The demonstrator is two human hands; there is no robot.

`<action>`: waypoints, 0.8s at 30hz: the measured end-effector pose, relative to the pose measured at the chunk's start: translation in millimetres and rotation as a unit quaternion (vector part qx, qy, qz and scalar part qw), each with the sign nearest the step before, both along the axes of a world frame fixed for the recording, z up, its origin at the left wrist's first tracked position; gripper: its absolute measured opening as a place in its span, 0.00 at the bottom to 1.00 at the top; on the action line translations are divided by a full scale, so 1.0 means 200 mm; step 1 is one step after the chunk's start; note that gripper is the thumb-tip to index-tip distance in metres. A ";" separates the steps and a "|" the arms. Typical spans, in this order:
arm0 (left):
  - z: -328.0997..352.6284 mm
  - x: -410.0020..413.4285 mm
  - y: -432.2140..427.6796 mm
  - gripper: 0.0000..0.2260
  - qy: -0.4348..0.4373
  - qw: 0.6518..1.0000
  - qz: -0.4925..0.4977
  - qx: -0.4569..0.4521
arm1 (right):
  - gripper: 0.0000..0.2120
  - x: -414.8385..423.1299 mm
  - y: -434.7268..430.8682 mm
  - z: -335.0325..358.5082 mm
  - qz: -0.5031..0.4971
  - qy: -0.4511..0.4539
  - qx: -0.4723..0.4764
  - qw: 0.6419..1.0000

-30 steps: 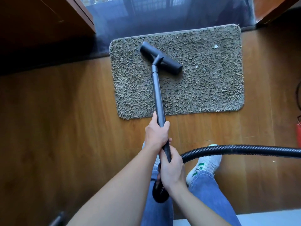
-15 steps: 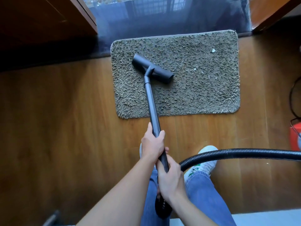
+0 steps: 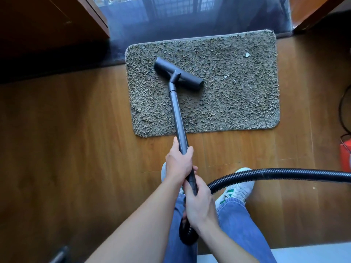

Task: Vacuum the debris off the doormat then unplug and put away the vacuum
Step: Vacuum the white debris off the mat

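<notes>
A shaggy grey-brown doormat lies on the wooden floor in front of a glass door. The black floor nozzle of the vacuum rests on the mat's left half, angled. Its dark wand runs back to me. My left hand grips the wand higher up, my right hand grips it just below, near the hose joint. Small white scraps and smaller scraps lie on the mat's right half. The ribbed black hose curves off to the right edge.
A red object with a black cord sits at the right edge. Dark wooden furniture stands at the far left, the glass door beyond the mat. My white sneakers and jeans are below the hands.
The nozzle has been drawn back toward me across the mat's left half, from near the far edge to its middle. Both hands kept their grip on the wand.
</notes>
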State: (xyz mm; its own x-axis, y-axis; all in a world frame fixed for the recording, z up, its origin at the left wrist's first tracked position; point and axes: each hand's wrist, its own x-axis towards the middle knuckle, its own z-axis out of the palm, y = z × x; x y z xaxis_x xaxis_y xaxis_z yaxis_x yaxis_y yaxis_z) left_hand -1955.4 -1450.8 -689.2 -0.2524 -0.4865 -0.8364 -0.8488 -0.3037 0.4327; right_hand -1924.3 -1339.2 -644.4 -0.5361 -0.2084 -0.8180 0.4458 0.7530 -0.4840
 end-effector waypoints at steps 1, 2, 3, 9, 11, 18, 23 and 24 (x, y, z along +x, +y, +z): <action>-0.01 -0.04 -0.03 0.23 0.005 1.000 -0.007 -0.002 | 0.13 -0.04 -0.04 0.00 -0.007 0.005 -0.001 1.000; -0.02 -0.09 -0.07 0.22 0.011 1.000 -0.016 -0.002 | 0.12 -0.08 -0.08 -0.01 -0.014 0.010 -0.003 1.000; -0.03 -0.14 -0.11 0.20 0.017 0.999 -0.029 -0.004 | 0.10 -0.13 -0.12 -0.01 -0.024 0.012 -0.007 1.000; -0.07 -0.36 -0.24 0.09 0.041 0.997 -0.069 -0.014 | 0.12 -0.34 -0.27 0.01 -0.085 -0.006 -0.033 0.996; -0.06 -0.35 -0.22 0.09 0.036 0.997 -0.068 -0.013 | 0.12 -0.33 -0.26 0.04 -0.089 -0.013 -0.032 0.995; -0.01 -0.01 -0.09 0.18 0.009 1.000 -0.006 0.003 | 0.06 -0.06 -0.11 0.10 -0.018 -0.029 -0.021 0.999; 0.02 0.11 -0.01 0.25 -0.006 1.000 0.016 0.017 | 0.14 0.05 -0.02 0.08 0.014 -0.022 -0.006 1.000; 0.02 0.09 -0.01 0.25 -0.006 1.000 0.016 0.010 | 0.13 0.04 -0.01 0.07 0.015 -0.019 -0.009 1.000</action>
